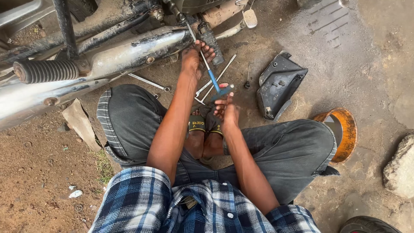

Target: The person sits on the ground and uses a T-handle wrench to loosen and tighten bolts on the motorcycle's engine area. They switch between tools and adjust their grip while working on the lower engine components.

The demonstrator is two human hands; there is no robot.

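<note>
Blue and silver, a T-shaped wrench runs from the bike down toward the person, who sits on the dirt ground with knees wide. The left hand is up by the bike's underside, fingers curled around the thin silver shaft near a black rubber footpeg. The right hand is closer in, fingers closed on the blue handle at the wrench's near end. Both bare feet in sandals rest just under that hand. A long dusty exhaust pipe lies across the left. Spanners lie on the ground near the left hand. A black plastic cover lies to the right, and an orange round thing sits just beyond the right knee. A grey rock is at the far right.
</note>
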